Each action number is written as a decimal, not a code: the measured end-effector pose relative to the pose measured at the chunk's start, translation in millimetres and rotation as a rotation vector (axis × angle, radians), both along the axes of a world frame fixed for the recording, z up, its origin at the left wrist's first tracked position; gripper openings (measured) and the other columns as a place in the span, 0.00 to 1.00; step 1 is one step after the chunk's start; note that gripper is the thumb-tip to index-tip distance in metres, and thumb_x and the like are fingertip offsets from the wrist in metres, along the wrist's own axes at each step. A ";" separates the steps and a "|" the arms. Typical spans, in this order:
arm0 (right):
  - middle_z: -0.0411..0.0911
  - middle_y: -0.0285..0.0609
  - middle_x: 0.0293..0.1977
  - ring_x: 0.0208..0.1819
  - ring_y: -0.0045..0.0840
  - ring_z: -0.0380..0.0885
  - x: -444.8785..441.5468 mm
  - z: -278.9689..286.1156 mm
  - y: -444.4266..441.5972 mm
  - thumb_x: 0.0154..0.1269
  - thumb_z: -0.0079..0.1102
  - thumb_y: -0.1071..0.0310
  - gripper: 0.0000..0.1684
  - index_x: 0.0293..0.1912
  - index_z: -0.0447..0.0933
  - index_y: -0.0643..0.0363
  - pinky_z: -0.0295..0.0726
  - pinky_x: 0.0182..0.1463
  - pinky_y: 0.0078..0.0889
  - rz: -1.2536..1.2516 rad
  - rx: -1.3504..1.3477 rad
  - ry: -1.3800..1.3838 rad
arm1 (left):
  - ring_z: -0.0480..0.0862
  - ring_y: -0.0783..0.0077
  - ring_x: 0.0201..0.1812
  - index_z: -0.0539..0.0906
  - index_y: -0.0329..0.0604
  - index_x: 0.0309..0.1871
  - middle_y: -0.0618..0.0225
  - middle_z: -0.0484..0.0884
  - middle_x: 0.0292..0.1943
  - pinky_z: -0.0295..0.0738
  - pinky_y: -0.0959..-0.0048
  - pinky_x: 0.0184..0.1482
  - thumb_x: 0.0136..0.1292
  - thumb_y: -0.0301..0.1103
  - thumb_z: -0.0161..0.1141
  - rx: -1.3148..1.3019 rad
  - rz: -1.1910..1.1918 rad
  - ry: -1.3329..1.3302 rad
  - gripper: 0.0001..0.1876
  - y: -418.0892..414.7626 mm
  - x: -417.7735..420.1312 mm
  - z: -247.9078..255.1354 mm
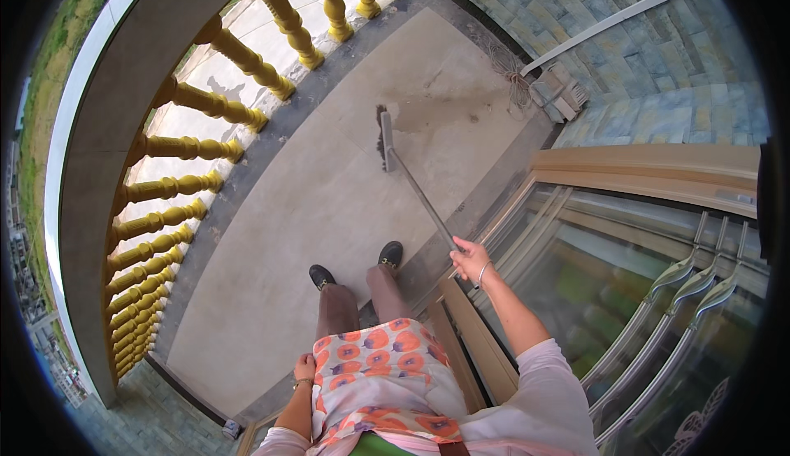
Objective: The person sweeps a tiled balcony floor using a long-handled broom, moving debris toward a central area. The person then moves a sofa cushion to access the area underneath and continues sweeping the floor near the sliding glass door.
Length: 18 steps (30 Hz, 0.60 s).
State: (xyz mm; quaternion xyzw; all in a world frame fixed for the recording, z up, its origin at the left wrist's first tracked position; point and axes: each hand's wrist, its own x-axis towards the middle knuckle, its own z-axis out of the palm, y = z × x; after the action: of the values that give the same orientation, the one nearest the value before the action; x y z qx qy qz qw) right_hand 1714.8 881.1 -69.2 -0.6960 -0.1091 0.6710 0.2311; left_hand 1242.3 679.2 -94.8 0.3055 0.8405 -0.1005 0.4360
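Observation:
My right hand [470, 258], with a bangle at its wrist, grips the upper handle of a long broom [426, 200]. The broom's grey head and dark bristles rest on the pale tiled balcony floor [278, 227], well ahead of my shoes. A brownish, damp-looking patch [432, 113] spreads over the floor just beyond the broom head. By the edge of my fruit-patterned apron [376, 357] hangs my left hand [304, 368], its fingers partly hidden. Whether it holds the apron's edge, I cannot tell.
Yellow balusters [210, 101] under a broad curved handrail [92, 166] line the left side. At the far right corner lie coiled cable [512, 76] and stacked tile-like pieces [558, 95]. A barred glass window [592, 277] borders the right. A small box [231, 429] sits at lower left.

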 end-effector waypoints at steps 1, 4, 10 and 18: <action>0.65 0.34 0.17 0.12 0.12 0.60 -11.8 -0.7 -3.5 0.54 0.50 0.73 0.29 0.56 0.56 0.60 0.59 0.11 0.14 0.000 -0.030 0.079 | 0.77 0.61 0.39 0.77 0.44 0.39 0.57 0.78 0.34 0.69 0.69 0.43 0.54 0.42 0.45 -0.011 -0.013 0.002 0.16 3.4 0.4 -1.4; 0.68 0.35 0.19 0.13 0.11 0.62 -40.5 -26.6 -6.1 0.54 0.51 0.72 0.28 0.55 0.57 0.61 0.61 0.12 0.13 0.030 -0.077 0.232 | 0.77 0.61 0.39 0.76 0.41 0.39 0.56 0.78 0.34 0.68 0.70 0.42 0.55 0.41 0.44 0.051 -0.045 0.006 0.16 38.5 9.7 4.5; 0.67 0.39 0.18 0.12 0.15 0.62 -7.0 -73.6 24.1 0.55 0.49 0.73 0.29 0.56 0.54 0.64 0.60 0.11 0.16 -0.274 -0.064 0.155 | 0.76 0.57 0.40 0.76 0.40 0.40 0.53 0.77 0.35 0.67 0.69 0.43 0.55 0.42 0.43 0.101 -0.018 -0.086 0.18 68.4 -4.6 7.6; 0.64 0.37 0.17 0.12 0.14 0.59 -34.6 -31.1 102.4 0.56 0.47 0.73 0.30 0.58 0.51 0.59 0.59 0.12 0.16 -0.405 0.103 -0.021 | 0.74 0.53 0.42 0.76 0.41 0.40 0.52 0.76 0.37 0.66 0.65 0.45 0.55 0.44 0.41 0.112 -0.106 -0.064 0.19 117.1 -22.3 -30.1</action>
State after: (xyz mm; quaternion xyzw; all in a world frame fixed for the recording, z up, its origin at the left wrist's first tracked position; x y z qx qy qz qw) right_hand 1680.2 983.4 -100.2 -0.6981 -0.0036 0.5970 0.3953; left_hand 1220.1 796.4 -124.9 0.3766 0.8131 -0.0662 0.4389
